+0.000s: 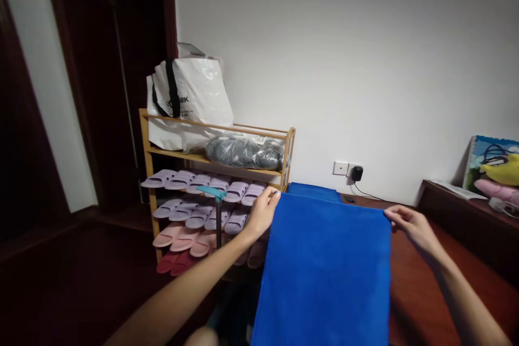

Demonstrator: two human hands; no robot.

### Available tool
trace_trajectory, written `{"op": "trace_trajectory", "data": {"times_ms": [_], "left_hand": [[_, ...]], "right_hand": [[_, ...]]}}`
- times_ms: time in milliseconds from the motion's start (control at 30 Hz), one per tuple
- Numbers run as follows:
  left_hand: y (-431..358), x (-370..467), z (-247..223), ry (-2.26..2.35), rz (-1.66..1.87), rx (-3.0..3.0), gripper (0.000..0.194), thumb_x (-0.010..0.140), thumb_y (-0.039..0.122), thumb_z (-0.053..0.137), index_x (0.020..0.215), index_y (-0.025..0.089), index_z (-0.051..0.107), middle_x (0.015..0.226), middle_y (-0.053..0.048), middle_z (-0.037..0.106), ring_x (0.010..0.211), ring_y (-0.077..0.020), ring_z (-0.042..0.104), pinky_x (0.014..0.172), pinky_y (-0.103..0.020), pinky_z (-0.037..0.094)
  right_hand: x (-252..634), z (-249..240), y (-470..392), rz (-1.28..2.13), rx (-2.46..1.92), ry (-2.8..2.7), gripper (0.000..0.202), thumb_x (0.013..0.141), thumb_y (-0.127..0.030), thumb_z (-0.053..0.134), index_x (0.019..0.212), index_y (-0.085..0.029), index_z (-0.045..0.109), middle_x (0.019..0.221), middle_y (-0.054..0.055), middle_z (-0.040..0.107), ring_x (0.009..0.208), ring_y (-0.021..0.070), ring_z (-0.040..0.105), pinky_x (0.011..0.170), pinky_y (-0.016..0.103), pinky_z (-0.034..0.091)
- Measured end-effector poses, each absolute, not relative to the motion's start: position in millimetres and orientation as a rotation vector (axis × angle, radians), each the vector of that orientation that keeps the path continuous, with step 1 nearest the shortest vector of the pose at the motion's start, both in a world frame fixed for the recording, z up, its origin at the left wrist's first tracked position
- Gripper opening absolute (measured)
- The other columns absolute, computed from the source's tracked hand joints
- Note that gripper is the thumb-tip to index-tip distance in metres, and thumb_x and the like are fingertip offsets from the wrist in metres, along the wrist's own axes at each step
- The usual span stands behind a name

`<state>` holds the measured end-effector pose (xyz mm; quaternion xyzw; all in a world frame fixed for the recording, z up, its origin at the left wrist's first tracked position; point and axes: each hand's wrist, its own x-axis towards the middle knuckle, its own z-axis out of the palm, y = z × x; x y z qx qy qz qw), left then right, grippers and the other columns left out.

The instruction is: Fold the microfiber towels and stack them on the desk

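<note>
Blue cloth [328, 270], head view: the sheet hangs in front of the wearer, its upper edge spread between two hands. The left hand [263, 208] has its grip pinched on the upper left corner; the right hand [407, 221] has its grip pinched on the upper right corner. Behind the cloth lies a folded blue piece [314, 192], near the wall [324, 65]. To the left stands a wooden rack [148, 173] bearing slippers [198, 216] and a white bag [198, 86].
</note>
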<state>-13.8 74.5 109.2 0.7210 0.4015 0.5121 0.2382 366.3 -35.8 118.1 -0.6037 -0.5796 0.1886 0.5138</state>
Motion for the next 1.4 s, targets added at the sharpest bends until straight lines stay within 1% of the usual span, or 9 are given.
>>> {"op": "trace_trajectory", "data": {"times_ms": [167, 300, 467, 600, 733, 867, 1100, 1267, 1400], "left_hand": [[139.7, 17.7, 37.9, 1.441, 1.217, 1.991, 0.020, 0.091, 0.021, 0.040, 0.074, 0.018, 0.050, 0.065, 0.000, 0.055, 0.068, -0.0168, 0.058, 0.061, -0.023, 0.039], [164.7, 28.9, 8.1, 1.631, 1.046, 2.061, 0.019, 0.094, 0.022, 0.041, 0.081, 0.019, 0.056, 0.076, -0.004, 0.063, 0.079, -0.0201, 0.062, 0.066, -0.025, 0.040], [186.4, 31.4, -8.5, 1.749, 0.876, 2.234, 0.020, 0.097, 0.027, 0.039, 0.098, 0.019, 0.057, 0.103, -0.011, 0.063, 0.094, -0.0232, 0.062, 0.074, -0.029, 0.043], [196.6, 32.4, -23.9, 1.807, 0.713, 2.321, 0.023, 0.096, 0.026, 0.040, 0.107, 0.015, 0.057, 0.095, -0.014, 0.065, 0.086, -0.0272, 0.065, 0.072, -0.036, 0.047], [200.5, 34.0, -32.1, 1.748, 0.700, 2.447, 0.027, 0.096, 0.020, 0.035, 0.110, 0.013, 0.057, 0.107, -0.019, 0.061, 0.104, -0.0303, 0.058, 0.082, -0.043, 0.045], [204.9, 30.8, -29.6, 1.533, 0.728, 2.585, 0.027, 0.094, 0.013, 0.038, 0.110, 0.015, 0.059, 0.124, -0.015, 0.055, 0.121, -0.0259, 0.046, 0.100, -0.042, 0.034], [203.8, 12.0, -25.5, 1.370, 0.709, 2.527, 0.029, 0.094, 0.023, 0.042, 0.119, 0.023, 0.057, 0.113, -0.006, 0.066, 0.107, -0.0214, 0.059, 0.088, -0.030, 0.044], [183.8, 8.6, -23.8, 1.323, 0.701, 2.483, 0.029, 0.093, 0.025, 0.043, 0.118, 0.024, 0.058, 0.111, -0.006, 0.067, 0.106, -0.0231, 0.060, 0.089, -0.031, 0.044], [150.5, -1.2, -27.4, 1.267, 0.688, 2.497, 0.032, 0.094, 0.026, 0.041, 0.122, 0.022, 0.056, 0.113, -0.007, 0.066, 0.107, -0.0240, 0.060, 0.092, -0.034, 0.043]], "right_hand": [[374.5, 31.4, 39.9, 0.459, -1.628, -1.400, 0.051, 0.076, -0.064, 0.055, 0.077, -0.013, 0.057, 0.068, 0.001, 0.056, 0.060, 0.0111, 0.052, 0.055, 0.024, 0.043], [380.4, -7.2, 81.3, 0.340, -1.805, -1.422, 0.034, 0.087, -0.046, 0.052, 0.082, -0.012, 0.057, 0.076, -0.001, 0.057, 0.070, 0.0098, 0.054, 0.067, 0.027, 0.048], [388.7, -31.6, 113.8, 0.206, -1.931, -1.499, 0.028, 0.089, -0.040, 0.051, 0.090, -0.013, 0.058, 0.085, 0.001, 0.058, 0.078, 0.0113, 0.056, 0.074, 0.030, 0.049], [391.3, -52.7, 125.8, 0.194, -1.976, -1.600, 0.028, 0.090, -0.040, 0.050, 0.092, -0.013, 0.058, 0.084, 0.001, 0.059, 0.077, 0.0110, 0.056, 0.075, 0.031, 0.049], [396.1, -59.5, 130.8, 0.162, -1.992, -1.680, 0.030, 0.089, -0.042, 0.050, 0.095, -0.014, 0.058, 0.091, 0.003, 0.059, 0.084, 0.0129, 0.056, 0.079, 0.034, 0.048], [395.9, -58.9, 134.8, 0.093, -1.949, -1.768, 0.029, 0.088, -0.039, 0.051, 0.103, -0.015, 0.057, 0.117, 0.008, 0.053, 0.108, 0.0192, 0.050, 0.093, 0.042, 0.042], [394.3, -64.1, 123.4, 0.143, -1.845, -1.871, 0.034, 0.092, -0.039, 0.044, 0.113, -0.015, 0.053, 0.111, 0.007, 0.058, 0.100, 0.0165, 0.055, 0.090, 0.038, 0.044], [392.3, -59.2, 92.4, 0.134, -1.839, -1.908, 0.033, 0.092, -0.039, 0.035, 0.109, -0.019, 0.055, 0.113, 0.008, 0.059, 0.100, 0.0188, 0.056, 0.087, 0.035, 0.045], [384.2, -56.6, 48.7, 0.118, -1.871, -1.910, 0.044, 0.090, -0.044, 0.031, 0.121, -0.020, 0.052, 0.116, 0.009, 0.059, 0.107, 0.0235, 0.054, 0.092, 0.038, 0.042]]}}
